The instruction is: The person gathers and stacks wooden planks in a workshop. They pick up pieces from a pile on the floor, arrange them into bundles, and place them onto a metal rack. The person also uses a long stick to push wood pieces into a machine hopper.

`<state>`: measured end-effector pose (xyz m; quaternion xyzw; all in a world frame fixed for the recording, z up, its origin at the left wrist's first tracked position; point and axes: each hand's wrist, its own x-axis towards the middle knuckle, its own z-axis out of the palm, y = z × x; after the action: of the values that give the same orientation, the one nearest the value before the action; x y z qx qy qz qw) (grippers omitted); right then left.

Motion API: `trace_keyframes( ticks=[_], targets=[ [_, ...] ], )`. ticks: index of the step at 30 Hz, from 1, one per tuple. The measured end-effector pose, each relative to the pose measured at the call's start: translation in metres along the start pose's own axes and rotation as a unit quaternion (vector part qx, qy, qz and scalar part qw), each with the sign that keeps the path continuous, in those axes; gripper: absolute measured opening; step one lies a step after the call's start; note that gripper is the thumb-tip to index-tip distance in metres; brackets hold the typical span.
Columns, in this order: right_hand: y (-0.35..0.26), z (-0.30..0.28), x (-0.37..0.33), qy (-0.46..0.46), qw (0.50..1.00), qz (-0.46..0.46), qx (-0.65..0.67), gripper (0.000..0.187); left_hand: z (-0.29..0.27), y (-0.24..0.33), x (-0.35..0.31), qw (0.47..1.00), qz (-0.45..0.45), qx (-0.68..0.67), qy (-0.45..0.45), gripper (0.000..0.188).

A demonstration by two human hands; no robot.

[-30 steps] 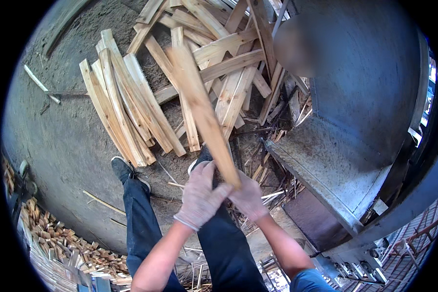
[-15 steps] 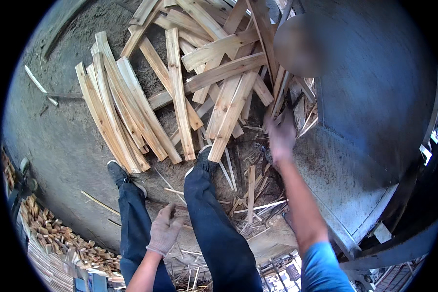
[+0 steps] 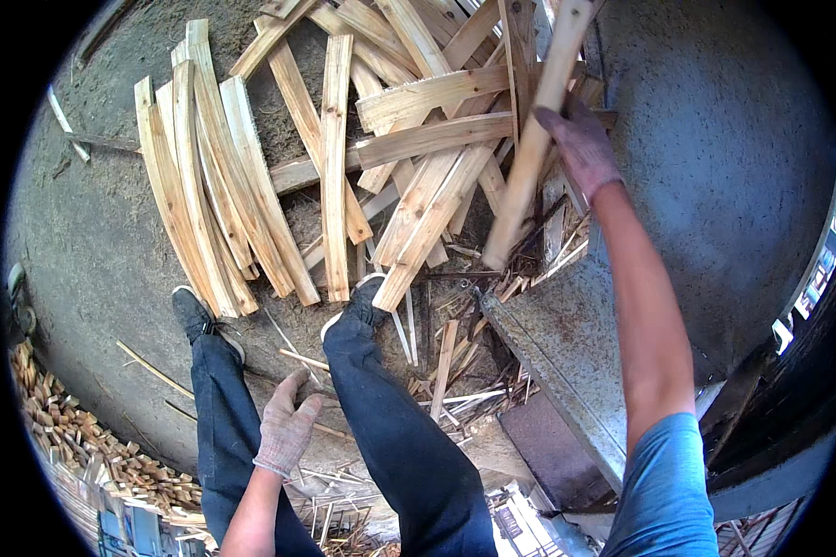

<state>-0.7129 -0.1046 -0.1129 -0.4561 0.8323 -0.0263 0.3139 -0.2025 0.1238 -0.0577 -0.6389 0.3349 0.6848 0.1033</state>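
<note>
While a set of boards lies side by side as a row on the floor, a larger number lie crossed at random in the heap, so the handling is judged to be only partway along. Roughly ordered: the row, at the left, its boards near-parallel with uneven ends. Not ordered: the heap, in the middle and toward the top, with boards overlapping at many angles. How many lie underneath cannot be told.

One board is in hand at the heap's right edge, beside the metal panel. It slants, upper end to the right, lower end over the scraps or just short of them; contact there cannot be confirmed. It is long, narrow and pale, with a small dark mark near the upper end. Motion blur hides its grain and any cracks.

The right hand, gloved, grips this board from its right side at about mid-length; the exact finger placement is blurred. The left hand, in a pale glove, holds nothing: its fingers are loosely bent, the thumb apart, between the legs and well apart from the heap.
</note>
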Motion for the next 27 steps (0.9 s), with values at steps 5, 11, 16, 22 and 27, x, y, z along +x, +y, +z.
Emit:
trace_keyframes(
  ticks=[5,11,16,22,27],
  targets=[
    [-0.043,0.059,0.004,0.126,0.985,0.052,-0.102,0.076,-0.001,0.01,0.003,0.999,-0.007,-0.051,-0.011,0.054],
    [-0.095,0.076,-0.05,0.08,0.994,-0.017,-0.074,0.043,-0.012,0.036,0.002,0.997,-0.024,-0.078,-0.01,0.058],
    [-0.165,0.137,-0.136,-0.161,0.963,-0.203,-0.078,0.04,-0.019,0.097,0.021,0.989,0.129,-0.063,0.037,0.08],
    [-0.253,0.191,-0.173,-0.26,0.937,-0.102,0.212,0.062,-0.069,0.088,0.06,0.944,0.145,-0.287,0.068,0.063],
    [-0.32,0.233,-0.183,-0.286,0.919,-0.005,0.271,0.085,-0.109,0.058,0.062,0.916,0.195,-0.325,0.133,0.074]
  ],
)
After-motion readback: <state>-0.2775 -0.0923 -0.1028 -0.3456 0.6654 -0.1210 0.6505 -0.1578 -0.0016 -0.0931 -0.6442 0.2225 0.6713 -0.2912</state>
